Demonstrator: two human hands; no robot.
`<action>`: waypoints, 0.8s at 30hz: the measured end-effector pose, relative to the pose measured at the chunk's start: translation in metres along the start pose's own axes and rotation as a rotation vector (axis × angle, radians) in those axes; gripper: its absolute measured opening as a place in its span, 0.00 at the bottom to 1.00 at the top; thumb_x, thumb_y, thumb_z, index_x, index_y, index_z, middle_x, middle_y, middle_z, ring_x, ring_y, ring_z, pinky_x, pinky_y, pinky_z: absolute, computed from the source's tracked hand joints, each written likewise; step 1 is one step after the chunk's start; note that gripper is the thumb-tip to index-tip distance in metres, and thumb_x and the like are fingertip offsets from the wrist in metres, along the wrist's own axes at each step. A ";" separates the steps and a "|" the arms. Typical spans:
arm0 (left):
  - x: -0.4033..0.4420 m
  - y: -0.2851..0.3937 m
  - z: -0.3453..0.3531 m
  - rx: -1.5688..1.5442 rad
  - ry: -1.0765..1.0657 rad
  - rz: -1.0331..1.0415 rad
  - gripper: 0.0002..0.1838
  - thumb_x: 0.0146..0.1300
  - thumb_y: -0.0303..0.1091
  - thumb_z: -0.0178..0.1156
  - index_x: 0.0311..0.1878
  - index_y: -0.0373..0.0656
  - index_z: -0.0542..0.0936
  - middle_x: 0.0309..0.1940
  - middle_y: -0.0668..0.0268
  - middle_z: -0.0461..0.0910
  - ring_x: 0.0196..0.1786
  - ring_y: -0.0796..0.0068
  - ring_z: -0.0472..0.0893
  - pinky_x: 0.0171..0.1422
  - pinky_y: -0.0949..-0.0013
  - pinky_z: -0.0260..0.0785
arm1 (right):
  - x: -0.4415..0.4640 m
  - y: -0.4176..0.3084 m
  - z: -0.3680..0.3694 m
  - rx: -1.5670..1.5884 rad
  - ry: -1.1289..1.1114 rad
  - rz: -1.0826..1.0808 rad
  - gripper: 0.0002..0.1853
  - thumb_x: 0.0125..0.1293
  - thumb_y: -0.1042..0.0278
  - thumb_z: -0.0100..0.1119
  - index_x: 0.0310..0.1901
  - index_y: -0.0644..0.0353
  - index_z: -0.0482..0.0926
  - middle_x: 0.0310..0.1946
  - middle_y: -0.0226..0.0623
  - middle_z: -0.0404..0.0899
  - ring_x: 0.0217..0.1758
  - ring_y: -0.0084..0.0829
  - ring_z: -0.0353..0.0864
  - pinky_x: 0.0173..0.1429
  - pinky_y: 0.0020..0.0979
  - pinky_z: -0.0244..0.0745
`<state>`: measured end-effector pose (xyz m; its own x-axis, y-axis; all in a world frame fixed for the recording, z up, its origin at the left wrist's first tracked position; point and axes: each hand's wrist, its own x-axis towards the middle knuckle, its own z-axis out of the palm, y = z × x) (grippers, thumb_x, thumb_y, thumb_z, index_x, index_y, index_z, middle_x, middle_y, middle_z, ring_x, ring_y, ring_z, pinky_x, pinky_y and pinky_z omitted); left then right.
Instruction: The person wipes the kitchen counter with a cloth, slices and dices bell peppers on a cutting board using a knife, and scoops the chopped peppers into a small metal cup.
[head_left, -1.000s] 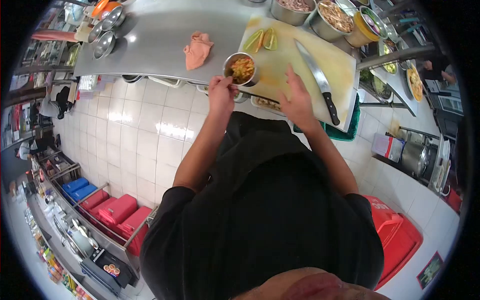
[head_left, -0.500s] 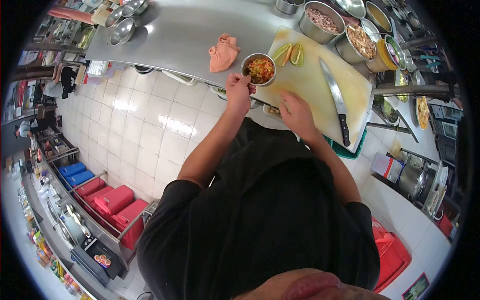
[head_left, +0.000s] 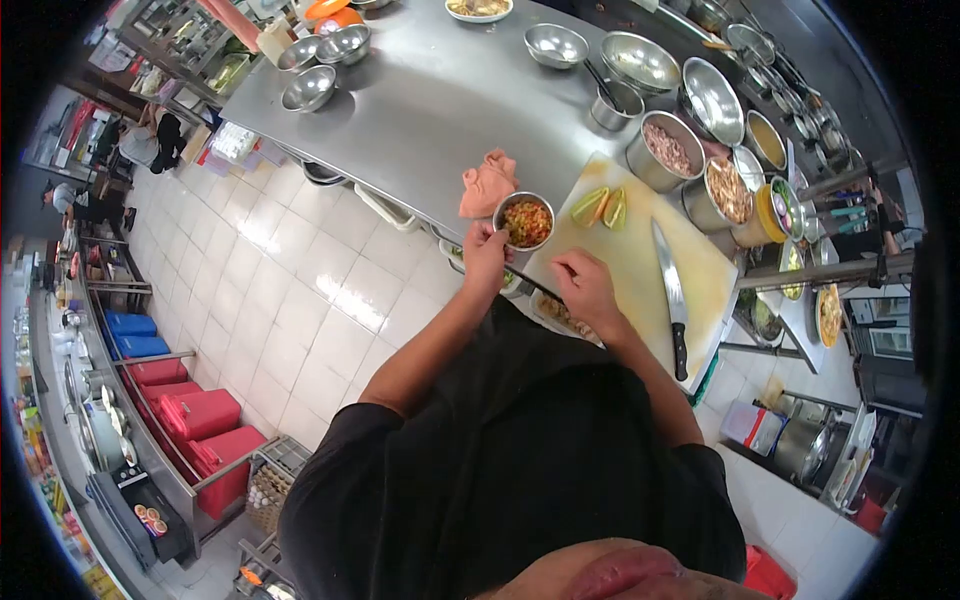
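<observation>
My left hand (head_left: 485, 254) grips the near left rim of a small round metal container (head_left: 548, 232). Diced red, green and yellow vegetables (head_left: 525, 220) fill it. Over the near edge of the white cutting board (head_left: 640, 270), my right hand (head_left: 588, 290) is closed with its fingers curled in. Whether anything is inside them is hidden. Green-skinned vegetable wedges (head_left: 600, 207) lie on the board's far left part. To the right on the board rests a long knife (head_left: 669, 270) with a black handle. A crumpled orange cloth (head_left: 488, 185) touches or nearly touches the container.
Beyond the board stand metal pots of pinkish chopped food (head_left: 668, 150) and browned strips (head_left: 730, 190). Several steel bowls (head_left: 310, 90) sit at the table's far left, others at the back. Red bins (head_left: 200, 412) line the left side. Two people (head_left: 150, 142) are far left.
The view has tilted up, showing more of the table's back. My right hand's fingers have curled in from a looser pose. My left hand keeps its grip on the container.
</observation>
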<state>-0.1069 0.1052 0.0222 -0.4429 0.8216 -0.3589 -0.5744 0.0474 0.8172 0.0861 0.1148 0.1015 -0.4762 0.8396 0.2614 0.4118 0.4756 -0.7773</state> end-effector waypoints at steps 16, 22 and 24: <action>0.030 0.021 -0.073 0.056 0.090 0.050 0.13 0.66 0.23 0.64 0.38 0.49 0.68 0.24 0.71 0.71 0.23 0.78 0.71 0.28 0.70 0.67 | -0.041 0.053 0.008 0.085 -0.011 0.332 0.09 0.70 0.67 0.63 0.47 0.63 0.82 0.34 0.49 0.84 0.34 0.38 0.85 0.43 0.36 0.80; 0.011 0.031 -0.050 0.006 -0.006 0.014 0.13 0.69 0.23 0.62 0.39 0.50 0.67 0.25 0.69 0.72 0.26 0.75 0.74 0.31 0.68 0.64 | -0.050 0.056 -0.034 0.242 0.335 0.382 0.11 0.73 0.67 0.62 0.50 0.64 0.81 0.33 0.39 0.84 0.34 0.29 0.81 0.44 0.33 0.80; 0.014 0.021 -0.044 0.019 -0.077 -0.017 0.12 0.69 0.22 0.61 0.40 0.50 0.68 0.27 0.67 0.75 0.26 0.75 0.75 0.31 0.69 0.64 | -0.061 0.090 -0.055 0.338 0.454 0.356 0.11 0.75 0.67 0.62 0.52 0.64 0.81 0.34 0.34 0.84 0.34 0.27 0.81 0.43 0.32 0.80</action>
<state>-0.1557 0.0927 0.0147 -0.3786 0.8616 -0.3381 -0.5677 0.0723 0.8200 0.1950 0.1205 0.0467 0.0486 0.9923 0.1135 0.1816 0.1030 -0.9780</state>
